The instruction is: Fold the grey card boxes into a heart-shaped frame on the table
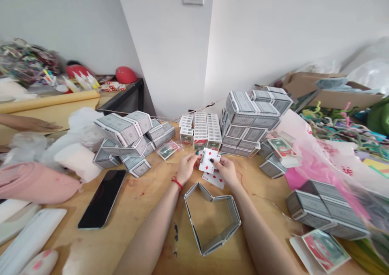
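Both my hands meet over the wooden table (136, 210) and pinch one playing card (209, 160) with red diamonds. My left hand (186, 167), a red string at its wrist, grips the card's left edge. My right hand (225, 170) grips its right edge. Another face-up diamond card (215, 179) lies flat just under them. Between my forearms stands a ring of cards set on edge (212, 218), shaped roughly like a heart. Behind my hands are rows of small card packs (200, 131) and stacks of grey card boxes (252, 121).
More grey boxes are piled at the left (127, 139) and right (322, 210). A black phone (102, 198) lies at the left. Pink plastic bags (306, 165), pipe cleaners (340, 129) and a cardboard box (328, 90) crowd the right. Another person's hand (33, 125) reaches in at far left.
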Available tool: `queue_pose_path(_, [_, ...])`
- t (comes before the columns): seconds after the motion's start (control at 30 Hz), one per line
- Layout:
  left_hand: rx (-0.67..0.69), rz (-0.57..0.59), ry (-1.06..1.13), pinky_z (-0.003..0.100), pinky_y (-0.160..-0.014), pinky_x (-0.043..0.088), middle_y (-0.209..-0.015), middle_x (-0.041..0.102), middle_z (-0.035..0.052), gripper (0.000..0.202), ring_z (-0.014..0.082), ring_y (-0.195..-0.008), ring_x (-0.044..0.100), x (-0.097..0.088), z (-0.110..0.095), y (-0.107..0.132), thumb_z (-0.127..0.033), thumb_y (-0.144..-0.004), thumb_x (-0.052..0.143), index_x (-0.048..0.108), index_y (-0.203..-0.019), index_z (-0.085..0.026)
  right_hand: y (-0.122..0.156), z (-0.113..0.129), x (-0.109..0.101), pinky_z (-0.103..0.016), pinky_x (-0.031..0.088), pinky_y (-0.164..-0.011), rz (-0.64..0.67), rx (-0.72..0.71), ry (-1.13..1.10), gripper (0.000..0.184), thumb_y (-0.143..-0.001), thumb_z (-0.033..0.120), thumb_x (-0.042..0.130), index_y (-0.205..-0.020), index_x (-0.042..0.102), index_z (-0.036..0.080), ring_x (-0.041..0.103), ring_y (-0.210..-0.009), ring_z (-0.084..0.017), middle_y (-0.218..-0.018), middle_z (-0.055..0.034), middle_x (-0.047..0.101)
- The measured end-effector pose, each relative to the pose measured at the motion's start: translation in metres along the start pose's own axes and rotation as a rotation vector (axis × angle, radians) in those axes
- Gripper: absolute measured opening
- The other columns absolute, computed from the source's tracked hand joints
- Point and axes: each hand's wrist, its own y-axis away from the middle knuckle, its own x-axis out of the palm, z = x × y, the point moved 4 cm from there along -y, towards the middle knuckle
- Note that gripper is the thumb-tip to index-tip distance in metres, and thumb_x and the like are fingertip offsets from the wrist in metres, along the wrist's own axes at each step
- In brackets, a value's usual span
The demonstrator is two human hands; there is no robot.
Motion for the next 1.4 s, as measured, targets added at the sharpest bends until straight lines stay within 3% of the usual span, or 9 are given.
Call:
queue_pose_path(0.3, [0.073, 0.101, -0.113, 0.022, -0.056, 0.040, -0.066, 0.057, 0.0004, 0.020, 0.0107, -0.060, 0.050, 0.000, 0.001, -0.002, -0.033, -0.074, 0.055, 0.058, -0.071, -0.013, 0.004, 0.008, 0.006, -0.024, 0.042, -0.044, -0.072, -0.069, 0.102, 0.031, -0.062, 0.045, 0.067, -0.068, 0.060, 0.015, 0.057, -0.049, -0.015, -0.060, -0.0032, 0.066])
queue_pose_path(0.43, [0.149, 0.047, -0.228, 0.020, -0.055, 0.038, -0.061, 0.052, -0.0020, 0.017, 0.0090, -0.057, 0.048, 0.000, -0.001, -0.001, -0.029, -0.076, 0.052, 0.052, -0.067, -0.015, 0.003, 0.008, 0.006, -0.025, 0.043, -0.049, -0.062, -0.163, 0.172, 0.025, -0.070, 0.040, 0.058, -0.074, 0.062, 0.016, 0.057, -0.053, -0.015, -0.065, -0.0032, 0.066])
queue_pose_path(0.6, [0.246, -0.029, -0.401, 0.021, -0.058, 0.039, -0.064, 0.056, -0.0012, 0.016, 0.0094, -0.059, 0.051, 0.000, -0.006, 0.003, -0.027, -0.079, 0.048, 0.050, -0.068, -0.016, 0.003, 0.011, 0.007, -0.028, 0.047, -0.069, -0.015, -0.298, 0.233, 0.024, -0.075, 0.030, 0.047, -0.087, 0.063, 0.016, 0.062, -0.077, -0.019, -0.087, -0.0066, 0.068])
queue_pose_path(0.7, [0.287, -0.024, -0.494, 0.021, -0.059, 0.039, -0.066, 0.058, -0.0002, 0.016, 0.0100, -0.061, 0.052, 0.001, -0.007, 0.005, -0.028, -0.080, 0.048, 0.051, -0.068, -0.017, 0.002, 0.009, 0.006, -0.029, 0.047, -0.070, -0.012, -0.316, 0.251, 0.026, -0.076, 0.030, 0.046, -0.091, 0.062, 0.015, 0.062, -0.078, -0.019, -0.089, -0.0077, 0.068])
queue_pose_path(0.9, [0.376, 0.038, -0.557, 0.020, -0.060, 0.040, -0.071, 0.060, 0.0010, 0.015, 0.0103, -0.064, 0.054, 0.008, -0.011, 0.009, -0.026, -0.080, 0.048, 0.054, -0.070, -0.017, 0.002, 0.004, -0.002, -0.026, 0.046, -0.060, -0.124, -0.322, 0.390, 0.026, -0.077, 0.032, 0.046, -0.087, 0.062, 0.015, 0.061, -0.067, -0.018, -0.077, -0.0072, 0.068])
queue_pose_path(1.07, [0.447, 0.049, -0.627, 0.021, -0.059, 0.040, -0.067, 0.060, 0.0015, 0.014, 0.0115, -0.063, 0.054, 0.013, -0.015, 0.011, -0.023, -0.080, 0.048, 0.056, -0.071, -0.017, 0.009, 0.010, 0.000, -0.024, 0.043, -0.059, -0.252, -0.373, 0.675, 0.024, -0.080, 0.030, 0.042, -0.082, 0.062, 0.016, 0.061, -0.063, -0.016, -0.072, -0.0058, 0.067])
queue_pose_path(1.23, [0.554, 0.090, -0.681, 0.021, -0.057, 0.039, -0.064, 0.056, 0.0015, 0.020, 0.0110, -0.060, 0.052, 0.022, -0.016, 0.015, -0.021, -0.083, 0.043, 0.054, -0.067, -0.017, 0.013, 0.011, 0.007, -0.023, 0.039, -0.053, -0.400, -0.378, 0.962, 0.029, -0.083, 0.028, 0.037, -0.090, 0.062, 0.015, 0.060, -0.058, -0.017, -0.069, -0.0083, 0.067])
queue_pose_path(1.4, [0.506, 0.055, -0.660, 0.022, -0.056, 0.038, -0.063, 0.056, 0.0023, 0.020, 0.0114, -0.060, 0.051, 0.025, -0.012, 0.018, -0.021, -0.082, 0.045, 0.053, -0.064, -0.017, 0.014, 0.010, 0.010, -0.024, 0.040, -0.056, -0.419, -0.402, 1.010, 0.032, -0.083, 0.028, 0.038, -0.096, 0.063, 0.013, 0.061, -0.062, -0.018, -0.071, -0.0105, 0.067])
